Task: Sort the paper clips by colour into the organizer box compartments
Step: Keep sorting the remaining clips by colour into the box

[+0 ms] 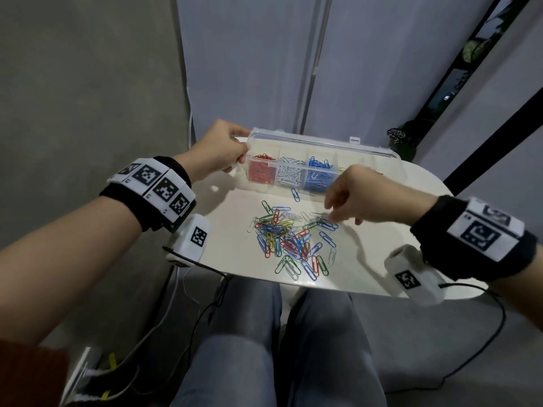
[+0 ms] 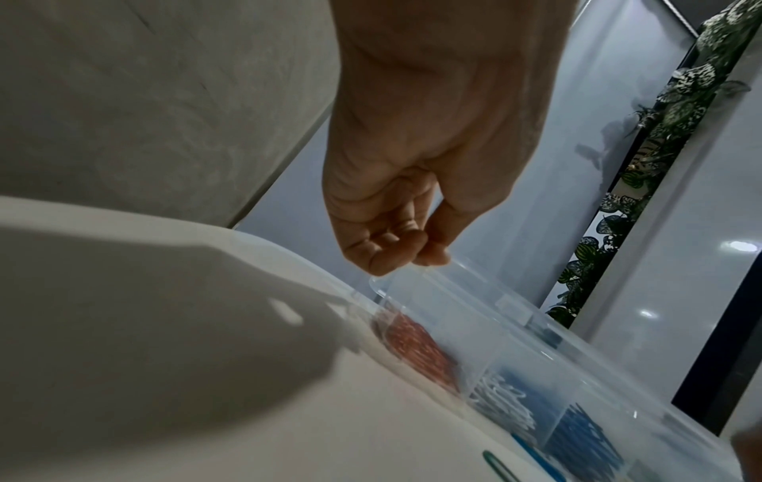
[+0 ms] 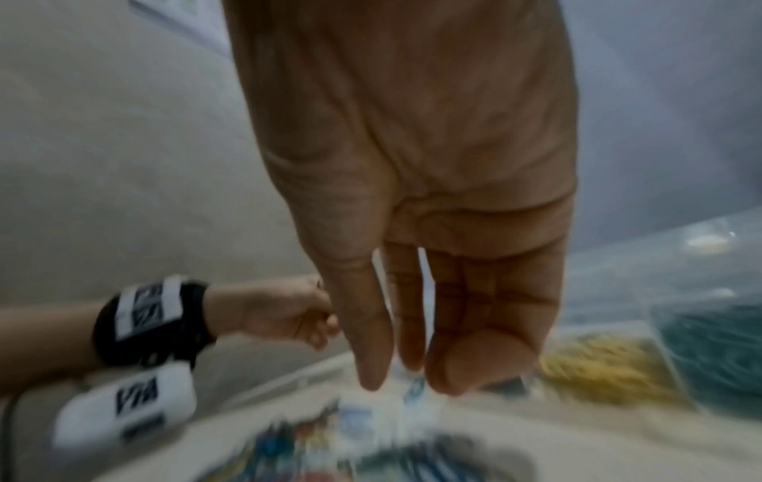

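Pinching clear organizer box (image 1: 364,151) edge, left hand (image 1: 217,149); right hand (image 1: 357,195) fingers loose, apart.

My right hand (image 1: 357,198) hides the organizer box's (image 1: 364,151) right compartments from the head camera, and motion blur smears the paper clip pile (image 3: 329,443) at the right wrist.

The left hand (image 1: 219,148) reaches forward on an outstretched forearm, fingers curled and thumb on top — pinching a thin edge at its fingertips (image 2: 391,257), as the left wrist view shows. The right hand (image 1: 357,196) comes in from the right, palm down, its fingers (image 3: 371,342) hanging nearly straight and loosely spread, tips pointing down — nothing seen between them, though the right wrist view is blurred. Both wrists wear black bands with patterned white blocks.
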### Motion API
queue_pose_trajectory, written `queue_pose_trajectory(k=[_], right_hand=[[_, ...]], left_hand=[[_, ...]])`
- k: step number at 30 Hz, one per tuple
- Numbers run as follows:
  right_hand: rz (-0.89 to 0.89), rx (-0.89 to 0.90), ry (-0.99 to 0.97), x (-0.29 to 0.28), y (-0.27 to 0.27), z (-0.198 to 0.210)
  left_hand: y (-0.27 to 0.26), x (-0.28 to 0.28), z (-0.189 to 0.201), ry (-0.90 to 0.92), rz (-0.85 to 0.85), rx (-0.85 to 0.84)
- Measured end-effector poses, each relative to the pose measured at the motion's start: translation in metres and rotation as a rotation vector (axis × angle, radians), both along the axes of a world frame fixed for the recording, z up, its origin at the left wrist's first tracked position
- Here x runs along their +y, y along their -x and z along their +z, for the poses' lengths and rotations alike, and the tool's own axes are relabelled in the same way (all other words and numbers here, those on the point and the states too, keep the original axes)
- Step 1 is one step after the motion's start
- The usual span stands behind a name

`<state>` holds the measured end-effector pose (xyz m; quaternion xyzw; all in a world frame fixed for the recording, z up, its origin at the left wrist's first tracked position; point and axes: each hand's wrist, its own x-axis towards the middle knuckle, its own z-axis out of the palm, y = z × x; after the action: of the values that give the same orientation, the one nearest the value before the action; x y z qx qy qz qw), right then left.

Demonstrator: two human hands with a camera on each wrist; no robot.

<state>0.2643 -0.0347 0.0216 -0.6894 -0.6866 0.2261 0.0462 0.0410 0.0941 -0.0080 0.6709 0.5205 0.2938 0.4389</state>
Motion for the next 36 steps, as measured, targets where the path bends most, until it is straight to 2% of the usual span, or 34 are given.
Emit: queue_pose_trajectory(k=[3, 16, 21, 26, 29, 36], right_hand=[[0.045, -0.134, -0.042, -0.003, 0.001, -0.019], [0.072, -0.046, -0.047, -0.005, -0.003, -0.027], [-0.016, 0.159, -0.102, -0.003, -0.010, -0.015], [-0.175, 0.389, -0.281, 0.007, -0.008, 0.017], [-0.238, 0.455, -0.372, 0.025, -0.008, 0.029], [-0.367, 0.552, -0.301, 0.059, -0.012, 0.020]], left_hand=[[0.000, 0.000, -0.001, 0.006, 0.002, -0.010], [-0.001, 0.001, -0.003, 0.020, 0.012, -0.040], [-0.001, 0.001, -0.003, 0.020, 0.013, -0.038], [-0.001, 0.001, -0.002, 0.019, 0.014, -0.040], [-0.001, 0.000, -0.002, 0.018, 0.015, -0.042], [-0.002, 0.004, -0.004, 0.001, 0.019, 0.006]])
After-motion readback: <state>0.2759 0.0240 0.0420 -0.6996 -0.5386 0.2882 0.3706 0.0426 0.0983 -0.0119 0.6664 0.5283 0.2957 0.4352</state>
